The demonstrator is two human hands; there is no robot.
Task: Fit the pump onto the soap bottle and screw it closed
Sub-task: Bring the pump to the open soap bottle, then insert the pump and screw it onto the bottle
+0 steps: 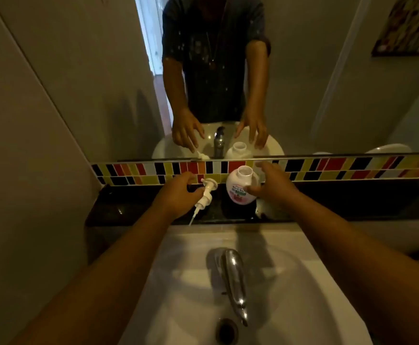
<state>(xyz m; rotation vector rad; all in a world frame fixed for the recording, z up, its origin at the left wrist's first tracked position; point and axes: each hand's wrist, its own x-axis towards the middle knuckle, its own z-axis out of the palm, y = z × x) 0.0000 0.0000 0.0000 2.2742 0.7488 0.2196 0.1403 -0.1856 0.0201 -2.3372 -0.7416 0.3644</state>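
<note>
A white soap bottle with a pink label stands upright on the dark ledge behind the sink, its neck uncovered. My right hand wraps its right side, thumb on the label. The white pump is off the bottle, just to its left, tilted with its thin tube pointing down toward the sink. My left hand holds the pump by its collar.
The dark ledge runs under a strip of coloured tiles. A mirror above reflects the person and the bottle. In front lies the white sink with a chrome tap and drain.
</note>
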